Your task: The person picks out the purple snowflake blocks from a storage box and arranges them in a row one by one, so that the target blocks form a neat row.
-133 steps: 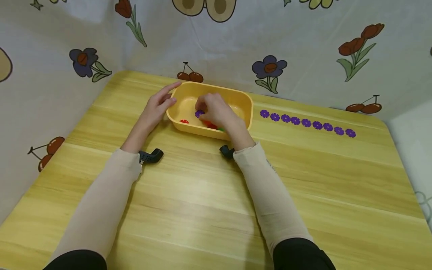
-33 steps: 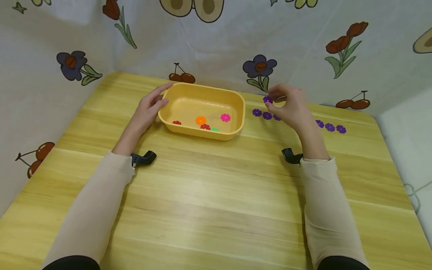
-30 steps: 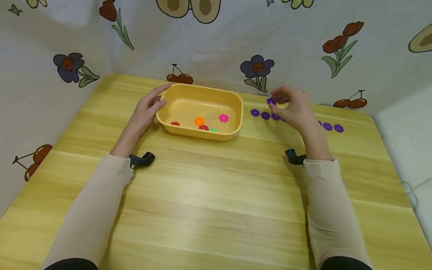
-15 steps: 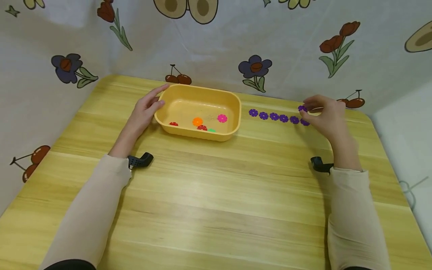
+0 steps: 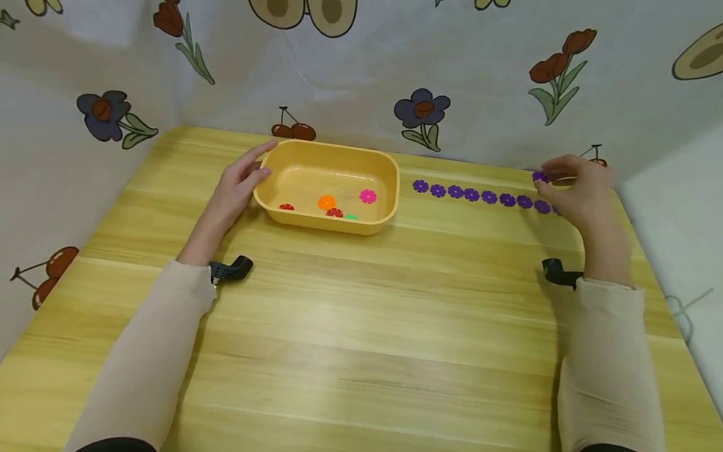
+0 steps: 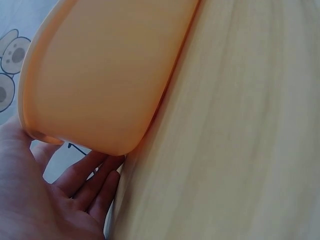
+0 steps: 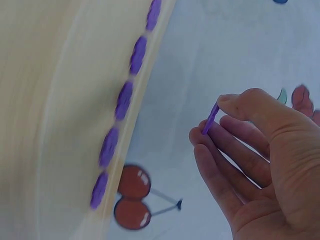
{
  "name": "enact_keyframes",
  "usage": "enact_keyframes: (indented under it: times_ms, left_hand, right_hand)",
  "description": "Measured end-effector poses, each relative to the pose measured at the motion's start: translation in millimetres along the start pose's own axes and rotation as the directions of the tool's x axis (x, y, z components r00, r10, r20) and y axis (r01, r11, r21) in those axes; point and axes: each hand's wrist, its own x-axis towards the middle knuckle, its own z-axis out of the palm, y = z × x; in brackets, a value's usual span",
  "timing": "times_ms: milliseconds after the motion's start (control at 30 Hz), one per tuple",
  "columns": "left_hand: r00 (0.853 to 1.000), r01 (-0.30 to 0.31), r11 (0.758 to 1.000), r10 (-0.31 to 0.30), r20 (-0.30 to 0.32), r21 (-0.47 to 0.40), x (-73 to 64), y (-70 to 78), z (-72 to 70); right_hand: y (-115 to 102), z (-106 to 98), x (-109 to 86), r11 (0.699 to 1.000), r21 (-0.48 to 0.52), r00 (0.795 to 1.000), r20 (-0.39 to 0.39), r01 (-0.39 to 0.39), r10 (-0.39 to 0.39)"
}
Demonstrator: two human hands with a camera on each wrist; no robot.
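Note:
My left hand (image 5: pixel 233 188) holds the left end of a yellow plastic tub (image 5: pixel 322 227), its thumb at the rim. In the left wrist view its other fingers (image 6: pixel 82 175) bend against the tub's outer end wall. Over the right end of the row, my right hand (image 5: pixel 590 198) pinches a purple flower-shaped disc (image 7: pixel 211 119) between thumb and fingertips, raised above the table. Below it, a row of matching purple discs (image 5: pixel 489 198) runs rightward from beside the tub; the hand hides its far end. Inside the tub lie an orange disc (image 5: pixel 326 203), a pink disc (image 5: pixel 368 196), red discs and a green one.
The wood-grain table (image 5: pixel 339 326) stands against a white cloth (image 5: pixel 350 81) printed with flowers, cherries and avocados. A black wrist camera (image 5: pixel 233 269) juts from the left sleeve, another (image 5: pixel 559 273) from the right one. The table's right edge lies just beyond the right hand.
My right hand has come out of the tub with a purple disc and travelled right along the row to its far end. The left hand has stayed at the tub.

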Motion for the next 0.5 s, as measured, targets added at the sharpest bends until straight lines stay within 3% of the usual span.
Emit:
enact_keyframes:
  times_ms: [200, 500]
  left_hand:
    - [1.000, 0.010, 1.000, -0.010, 0.006, -0.001, 0.0, -1.4, 2.3]
    - [1.000, 0.005, 1.000, -0.005, -0.003, 0.004, -0.3, 0.2, -0.3]
  right_hand:
    - [33.4, -14.6, -11.6, 0.998, -0.040, 0.999, -0.016, -0.051, 0.050]
    - [64.5, -35.2, -20.4, 0.987, 0.025, 0.988, 0.005, -0.157, 0.157]
